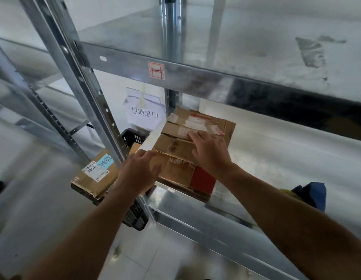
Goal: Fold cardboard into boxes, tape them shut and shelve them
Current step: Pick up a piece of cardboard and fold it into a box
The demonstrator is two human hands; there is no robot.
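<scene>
A closed brown cardboard box (175,146) with white labels and a red patch on its front sits on the metal shelf (266,158), at its left end. My right hand (210,152) rests flat on the box's top, fingers straight and spread. Near the box's front left corner is my left hand (139,170), fingers extended toward it; the hand is blurred, so contact is unclear.
An upper shelf (216,57) hangs close above. A slotted upright post (90,102) stands to the left. Beyond it, a labelled cardboard parcel (95,174) lies on a black plastic crate (133,217). A paper sign (144,112) hangs behind. A blue object (313,195) sits at right.
</scene>
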